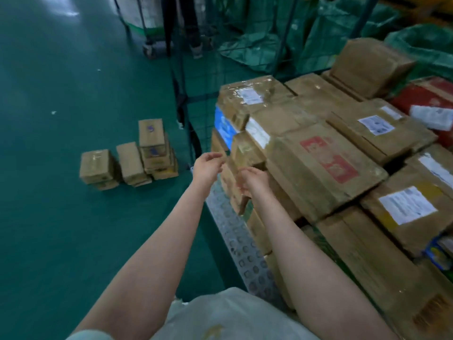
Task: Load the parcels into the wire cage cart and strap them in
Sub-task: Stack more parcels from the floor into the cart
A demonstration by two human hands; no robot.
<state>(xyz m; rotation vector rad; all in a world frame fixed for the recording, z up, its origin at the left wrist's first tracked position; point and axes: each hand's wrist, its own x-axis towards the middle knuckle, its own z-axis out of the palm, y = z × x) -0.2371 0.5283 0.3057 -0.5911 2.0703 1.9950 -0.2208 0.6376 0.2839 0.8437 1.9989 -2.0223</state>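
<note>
While loading looks well along, both hands work at the near corner of the parcels stacked in the wire cage cart. The left hand hovers just off the stack, fingers loosely curled, holding nothing. The right hand is against a small box at the edge, though blur hides its fingers, so I cannot tell if it grips. Next comes seating that box, fetching the floor boxes well apart, then strapping. The cart holds layered cardboard cartons.
</note>
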